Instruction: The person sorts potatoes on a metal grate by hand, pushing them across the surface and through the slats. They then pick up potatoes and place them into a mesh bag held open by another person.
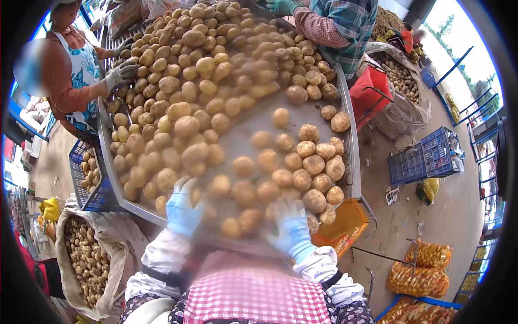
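Many potatoes [186,127] cover a metal sorting table [253,121], thickest at its left and far side. My left hand [185,208], in a white and light blue glove, is at the near edge with fingers spread, touching or just beside potatoes. My right hand [291,227], gloved the same way, lies at the near edge to the right, fingers apart, next to a cluster of potatoes [314,201]. Several potatoes between the hands look blurred. Neither hand grips a potato that I can make out.
Co-workers stand at the left [75,81] and far right side [345,32]. Sacks of potatoes [86,259], a blue crate [421,159], an orange chute [340,227], a red bucket [369,94] and net bags [418,278] surround the table.
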### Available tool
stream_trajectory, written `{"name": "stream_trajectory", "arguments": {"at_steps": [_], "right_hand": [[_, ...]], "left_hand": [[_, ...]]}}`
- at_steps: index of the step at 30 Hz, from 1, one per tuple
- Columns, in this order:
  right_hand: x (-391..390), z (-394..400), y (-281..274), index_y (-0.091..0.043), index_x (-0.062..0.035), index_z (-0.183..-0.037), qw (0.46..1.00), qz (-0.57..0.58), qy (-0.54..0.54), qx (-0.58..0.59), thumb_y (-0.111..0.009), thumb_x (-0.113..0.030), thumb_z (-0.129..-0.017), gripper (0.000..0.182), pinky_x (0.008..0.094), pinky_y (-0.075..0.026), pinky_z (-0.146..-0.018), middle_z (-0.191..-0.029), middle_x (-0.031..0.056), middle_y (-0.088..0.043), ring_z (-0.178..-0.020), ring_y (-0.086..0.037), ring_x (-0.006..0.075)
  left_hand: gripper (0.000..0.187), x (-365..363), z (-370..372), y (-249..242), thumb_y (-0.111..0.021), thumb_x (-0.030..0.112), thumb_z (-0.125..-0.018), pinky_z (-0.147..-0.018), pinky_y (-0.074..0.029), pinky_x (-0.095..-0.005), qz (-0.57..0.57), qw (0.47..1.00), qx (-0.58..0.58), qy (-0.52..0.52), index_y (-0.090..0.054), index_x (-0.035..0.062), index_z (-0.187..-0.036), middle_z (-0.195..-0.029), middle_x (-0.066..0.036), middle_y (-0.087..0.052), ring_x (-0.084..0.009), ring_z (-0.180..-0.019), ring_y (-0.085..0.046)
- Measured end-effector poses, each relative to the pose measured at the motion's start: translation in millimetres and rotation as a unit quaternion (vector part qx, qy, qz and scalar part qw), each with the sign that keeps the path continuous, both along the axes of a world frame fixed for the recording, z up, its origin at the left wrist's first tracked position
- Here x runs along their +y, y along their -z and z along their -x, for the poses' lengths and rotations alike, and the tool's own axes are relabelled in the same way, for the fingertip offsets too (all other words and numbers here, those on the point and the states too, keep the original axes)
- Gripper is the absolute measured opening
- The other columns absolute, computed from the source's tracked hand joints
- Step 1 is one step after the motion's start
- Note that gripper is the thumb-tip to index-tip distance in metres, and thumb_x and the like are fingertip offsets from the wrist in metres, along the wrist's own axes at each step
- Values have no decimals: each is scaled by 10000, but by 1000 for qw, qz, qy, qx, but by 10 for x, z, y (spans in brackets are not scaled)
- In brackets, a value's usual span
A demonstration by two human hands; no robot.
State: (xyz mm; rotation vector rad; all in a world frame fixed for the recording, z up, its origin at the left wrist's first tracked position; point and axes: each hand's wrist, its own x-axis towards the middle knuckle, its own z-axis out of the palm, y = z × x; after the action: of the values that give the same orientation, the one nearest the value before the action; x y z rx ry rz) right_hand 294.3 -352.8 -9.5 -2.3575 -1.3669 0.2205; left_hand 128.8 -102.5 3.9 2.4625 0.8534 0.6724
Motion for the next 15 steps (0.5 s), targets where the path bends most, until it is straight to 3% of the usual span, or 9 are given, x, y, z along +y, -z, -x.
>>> {"name": "stream_trajectory", "arguments": {"at_steps": [2,3,4,6,7,10,11,14,15], "right_hand": [[-36,-95,85,-521,-90,-1257,998,42,-32,-42,-721,-334,-672,664,543,-306,-1073,-1338,227,-464,-1289,-385,422],[-102,-101,95,-558,-81,-1196,994,8,-3,-112,-718,-303,-689,576,534,-351,-1026,-1264,209,-533,-1232,-445,413],[-164,-124,131,-567,-75,-1181,993,-24,17,-110,-713,-284,-697,547,534,-372,-1004,-1228,200,-557,-1196,-474,414],[-226,-176,212,-585,-65,-1152,989,-87,57,-105,-702,-247,-713,489,535,-412,-961,-1157,181,-606,-1124,-532,417],[-74,-232,7,-593,-53,-1126,982,-132,38,-128,-682,-191,-731,428,506,-479,-865,-1058,155,-642,-995,-602,404],[440,-213,-68,-595,-80,-1142,1000,-17,11,15,-658,-190,-760,403,475,-514,-755,-1056,141,-635,-945,-627,357],[530,-204,56,-600,-114,-1150,989,36,-32,-140,-640,-210,-784,380,461,-521,-681,-1039,130,-631,-881,-643,315],[763,-271,200,-596,-140,-1182,977,43,-21,-206,-628,-229,-807,386,483,-520,-690,-1032,138,-625,-815,-645,305],[799,-306,179,-583,-144,-1229,990,104,18,-97,-601,-213,-848,388,486,-521,-769,-1089,166,-628,-840,-657,331]], "left_hand": [[529,57,185,78,-722,217,-735,-891,-503,-439,-50,994,90,27,-581,55,-1218,-1242,-186,-580,-380,-1049,-610],[523,37,244,95,-717,234,-737,-869,-509,-440,-53,989,134,34,-583,59,-1211,-1232,-182,-585,-371,-1028,-618],[517,10,286,106,-712,250,-739,-848,-516,-441,-54,982,176,39,-586,63,-1204,-1222,-178,-590,-363,-1006,-626],[458,-110,262,107,-742,253,-762,-802,-528,-437,-68,981,173,46,-611,61,-1157,-1132,-160,-625,-343,-942,-645],[449,-132,249,125,-734,266,-775,-799,-526,-438,-59,983,166,50,-610,58,-1154,-1118,-163,-627,-346,-943,-642],[426,-112,114,279,-706,305,-819,-789,-523,-436,58,975,201,69,-608,49,-1145,-1076,-171,-632,-352,-929,-638],[437,-97,65,227,-694,332,-833,-799,-520,-432,78,967,231,71,-601,39,-1143,-1074,-181,-628,-371,-922,-630],[474,-51,107,328,-686,289,-805,-734,-514,-459,68,986,129,76,-570,69,-1209,-979,-159,-640,-348,-864,-641],[469,-38,126,361,-687,292,-816,-733,-516,-443,239,969,42,50,-570,69,-1212,-978,-140,-643,-326,-857,-643]]}}
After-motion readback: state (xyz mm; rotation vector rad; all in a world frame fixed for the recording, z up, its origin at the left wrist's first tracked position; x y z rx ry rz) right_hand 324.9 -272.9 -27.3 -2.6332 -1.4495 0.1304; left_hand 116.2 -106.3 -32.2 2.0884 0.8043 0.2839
